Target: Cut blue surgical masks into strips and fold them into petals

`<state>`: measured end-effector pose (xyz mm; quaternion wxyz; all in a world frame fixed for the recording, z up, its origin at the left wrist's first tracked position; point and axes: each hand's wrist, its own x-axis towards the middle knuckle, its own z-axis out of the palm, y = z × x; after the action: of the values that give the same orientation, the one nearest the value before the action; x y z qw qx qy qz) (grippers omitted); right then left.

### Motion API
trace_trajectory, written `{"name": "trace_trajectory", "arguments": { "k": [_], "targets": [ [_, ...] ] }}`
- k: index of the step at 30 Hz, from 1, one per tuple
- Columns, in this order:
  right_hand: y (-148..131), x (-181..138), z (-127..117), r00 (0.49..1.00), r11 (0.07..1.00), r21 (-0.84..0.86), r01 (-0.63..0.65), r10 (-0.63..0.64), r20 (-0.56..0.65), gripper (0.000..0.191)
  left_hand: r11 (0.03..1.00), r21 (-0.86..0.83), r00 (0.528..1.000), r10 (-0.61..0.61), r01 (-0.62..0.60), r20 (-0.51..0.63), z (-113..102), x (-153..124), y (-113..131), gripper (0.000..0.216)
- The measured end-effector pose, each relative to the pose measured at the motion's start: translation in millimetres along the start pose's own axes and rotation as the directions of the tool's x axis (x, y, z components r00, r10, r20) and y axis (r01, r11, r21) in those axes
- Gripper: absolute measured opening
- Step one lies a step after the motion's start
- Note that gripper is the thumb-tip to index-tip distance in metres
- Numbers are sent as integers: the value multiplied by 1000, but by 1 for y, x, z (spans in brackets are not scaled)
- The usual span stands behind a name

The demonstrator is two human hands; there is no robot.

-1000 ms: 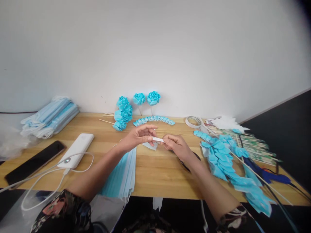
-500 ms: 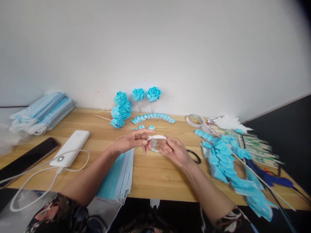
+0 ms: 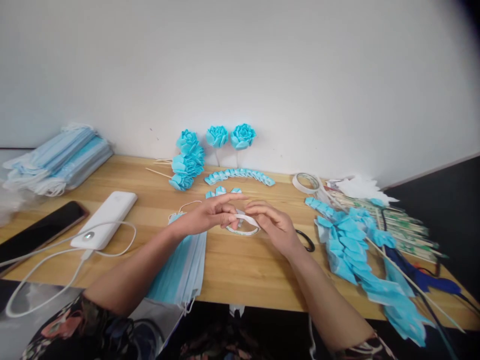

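Low over the middle of the wooden table, a thin roll of white tape (image 3: 245, 232) is tilted so that its ring shows. My left hand (image 3: 212, 214) pinches its left side between thumb and fingers, the index finger stretched out above it. On the right side, the bent fingers of my right hand (image 3: 275, 227) close at the roll's edge; the exact fingertip contact is partly hidden. Just behind lie small folded blue pieces (image 3: 220, 191) and a curved row of such pieces (image 3: 240, 173). Under my left forearm is a stack of blue face masks (image 3: 185, 270).
Blue mask-fabric roses (image 3: 186, 162) lie at the back left, with two more (image 3: 243, 136) upright by the wall. A phone (image 3: 41, 230) and white power bank (image 3: 107, 220) sit left. Another tape roll (image 3: 305, 183), blue strips (image 3: 345, 245) and a blue-handled tool (image 3: 431, 282) are right.
The view has shifted slightly. My right hand has loosened and shifted its fingers at the roll's right edge, and the roll has turned a little. My left hand keeps its pinch.
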<state>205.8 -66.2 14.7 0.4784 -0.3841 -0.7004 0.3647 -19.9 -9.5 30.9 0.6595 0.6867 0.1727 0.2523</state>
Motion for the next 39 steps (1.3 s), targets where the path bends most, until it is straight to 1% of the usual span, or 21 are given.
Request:
{"name": "trace_trajectory", "arguments": {
  "k": [2,4,7,10,13,16,19,22,25,28,31,34,37,39],
  "targets": [
    [-1,0,1,999,999,-16,40,-40,34,21,1000,22,1000,-2,2,1,2,0,0,56],
    [1,0,3,997,999,-4,54,-53,54,18,999,47,1000,-4,4,5,5,0,-1,55],
    [5,-2,5,998,996,80,32,-36,50,10,996,93,1000,-16,16,-1,7,0,-2,54],
    [6,-4,5,998,967,247,-56,59,-4,9,992,128,1000,-16,17,-8,6,-1,-2,56],
    [2,-4,2,982,898,421,-126,173,-76,17,990,140,1000,-15,16,-6,2,-1,-2,60],
    [-4,-3,-1,958,861,486,-150,247,-143,28,990,141,1000,5,-2,-20,-4,-2,-3,61],
    [-6,-2,-1,950,845,510,-161,272,-152,31,988,151,999,25,-21,-25,-4,-3,-2,62],
    [-3,-2,2,959,830,520,-201,274,-68,26,979,202,1000,6,-8,8,1,-3,3,62],
    [0,-3,7,966,840,493,-226,258,5,22,965,262,999,3,-13,38,7,-3,6,60],
    [2,-2,11,967,854,460,-243,251,45,22,955,294,999,14,-26,40,11,-3,4,58],
    [4,-2,12,962,846,460,-271,260,87,20,947,319,999,32,-37,20,12,-3,3,57],
    [5,-2,11,955,842,451,-294,280,100,17,943,330,999,48,-45,-1,12,-3,3,57],
    [3,-2,10,953,847,440,-299,284,102,16,933,356,999,46,-43,2,12,-2,4,57],
    [2,-2,8,955,852,437,-289,285,75,17,923,385,999,33,-30,-1,12,-2,4,58]
  ]
}}
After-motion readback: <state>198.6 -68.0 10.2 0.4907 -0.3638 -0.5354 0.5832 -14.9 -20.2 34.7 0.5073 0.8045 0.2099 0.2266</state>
